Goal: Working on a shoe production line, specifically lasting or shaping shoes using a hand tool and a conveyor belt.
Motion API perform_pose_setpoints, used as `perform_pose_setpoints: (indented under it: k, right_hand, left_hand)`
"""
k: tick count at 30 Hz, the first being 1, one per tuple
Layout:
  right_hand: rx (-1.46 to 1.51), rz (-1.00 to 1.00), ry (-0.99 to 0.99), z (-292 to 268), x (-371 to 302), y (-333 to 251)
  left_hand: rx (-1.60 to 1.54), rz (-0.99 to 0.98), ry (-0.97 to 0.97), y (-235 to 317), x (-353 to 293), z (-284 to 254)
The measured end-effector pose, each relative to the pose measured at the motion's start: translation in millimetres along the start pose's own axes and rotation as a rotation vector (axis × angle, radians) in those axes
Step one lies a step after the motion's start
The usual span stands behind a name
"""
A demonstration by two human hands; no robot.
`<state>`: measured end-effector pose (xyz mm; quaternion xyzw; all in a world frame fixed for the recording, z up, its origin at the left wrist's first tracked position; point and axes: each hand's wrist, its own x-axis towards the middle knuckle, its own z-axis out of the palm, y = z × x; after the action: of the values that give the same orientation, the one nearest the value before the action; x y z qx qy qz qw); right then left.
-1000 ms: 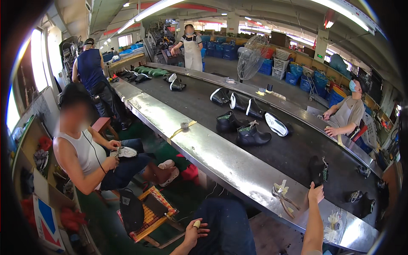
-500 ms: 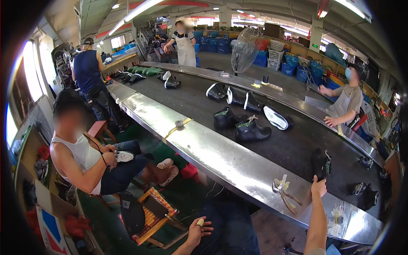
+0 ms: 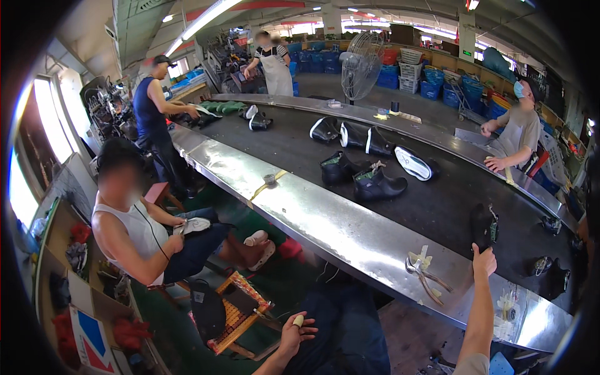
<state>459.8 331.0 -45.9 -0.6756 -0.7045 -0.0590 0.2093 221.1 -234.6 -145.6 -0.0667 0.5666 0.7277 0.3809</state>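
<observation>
My right hand (image 3: pixel 483 259) reaches over the metal edge of the long table and grips a black ankle boot (image 3: pixel 481 226) that stands on the dark belt (image 3: pixel 412 212). The fingers' far side is hidden by the hand itself. My left hand (image 3: pixel 296 332) hovers by my lap, open and holding nothing, with a pale cover on one finger. Pincers (image 3: pixel 427 279) with long handles lie on the metal edge to the left of my right forearm, partly over whitish scraps of tape.
Several black boots (image 3: pixel 380 185) and a white-soled boot (image 3: pixel 414 164) lie along the belt. To my left, a seated person (image 3: pixel 131 231) handles a shoe beside a stool (image 3: pixel 240 309). Another person (image 3: pixel 509 128) sits across the table, near a large fan (image 3: pixel 362 65).
My right hand remains on the boot, and my left stays open. At the far left, the person in dark blue has turned to the belt and reaches out with a shoe. The view has shifted slightly.
</observation>
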Motion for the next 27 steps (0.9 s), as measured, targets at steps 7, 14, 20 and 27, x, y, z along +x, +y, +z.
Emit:
perform_pose_setpoints:
  k: [7,14,20,27]
  right_hand:
    - [0.056,-0.009,-0.029,8.8,2.3,10.8]
    - [-0.114,-0.112,-0.172,-17.1,1.5,20.8]
    - [-0.290,-0.442,-0.255,-63.2,-2.5,-26.1]
    - [0.403,-1.014,-0.158,-85.9,-42.3,-196.2]
  left_hand:
    - [0.097,0.092,0.009,9.1,-11.9,12.3]
    - [0.096,0.125,0.001,-4.3,0.7,11.7]
    - [0.116,0.071,-0.088,26.3,14.0,28.6]
    - [0.611,0.399,-0.075,10.7,72.2,41.7]
